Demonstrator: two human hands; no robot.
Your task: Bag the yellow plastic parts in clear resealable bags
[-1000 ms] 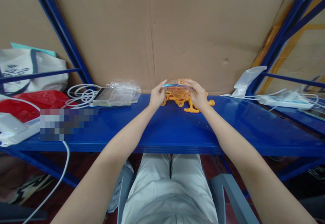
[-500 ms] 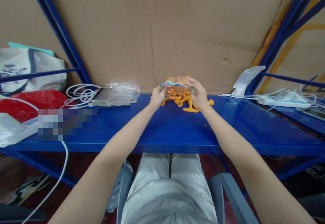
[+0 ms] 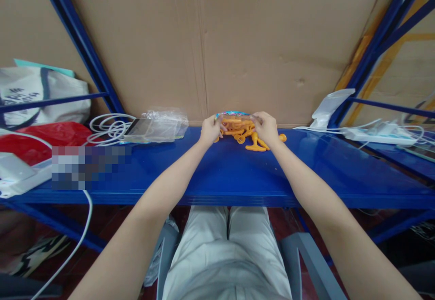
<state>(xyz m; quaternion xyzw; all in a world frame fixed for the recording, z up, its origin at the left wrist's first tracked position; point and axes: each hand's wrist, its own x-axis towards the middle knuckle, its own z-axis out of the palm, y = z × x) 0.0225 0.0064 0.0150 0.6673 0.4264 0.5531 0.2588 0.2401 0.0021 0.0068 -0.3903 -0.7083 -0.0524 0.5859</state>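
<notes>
Between my two hands is a clear plastic bag with a blue printed strip. My left hand is closed on its left side, and my right hand is closed on its right side. Orange plastic pieces show through and below the bag, several of them with knob-like ends. I cannot tell which are inside it and which lie behind or under it. A T-shaped orange piece lies on the blue shelf just below my right hand.
Flat clear plastic bags lie to the left beside a coiled white cable. Further left are a red bag and a white power strip. A cardboard wall stands behind. At right lies another white power strip.
The bag has tipped, so its blue strip now sits along the far edge, higher than my fingers. My right hand has come down slightly; both hands still hold the bag.
</notes>
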